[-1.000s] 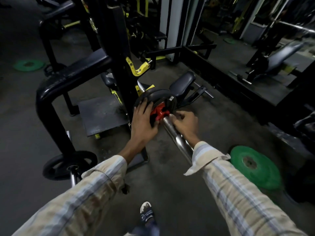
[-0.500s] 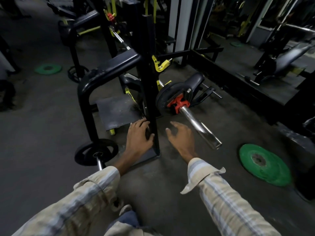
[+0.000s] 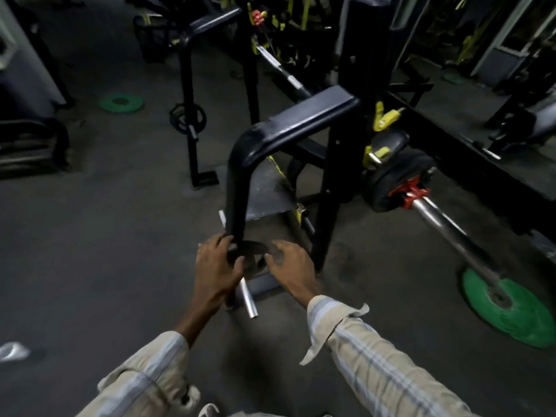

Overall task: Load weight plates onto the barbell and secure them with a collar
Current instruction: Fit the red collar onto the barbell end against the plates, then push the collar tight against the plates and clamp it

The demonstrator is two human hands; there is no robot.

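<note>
A small black plate [image 3: 252,248] sits on a chrome storage peg [image 3: 248,299] low on the black rack. My left hand [image 3: 216,267] curls its fingers and thumb over the plate's left rim. My right hand [image 3: 291,263] hovers at the plate's right rim with its fingers spread, slightly blurred. To the right, the barbell's chrome sleeve [image 3: 445,225] carries black plates [image 3: 386,188], with a red collar [image 3: 409,192] clamped against them.
A green plate [image 3: 511,308] lies on the floor under the sleeve's end, another green plate [image 3: 122,102] far left. The rack's padded black bar [image 3: 288,127] arches above my hands. Benches and machines crowd the back and right.
Both hands have left the red collar and sleeve and dropped left to the black plate on the low peg. My view has swung left, so the loaded sleeve now sits at the right.
</note>
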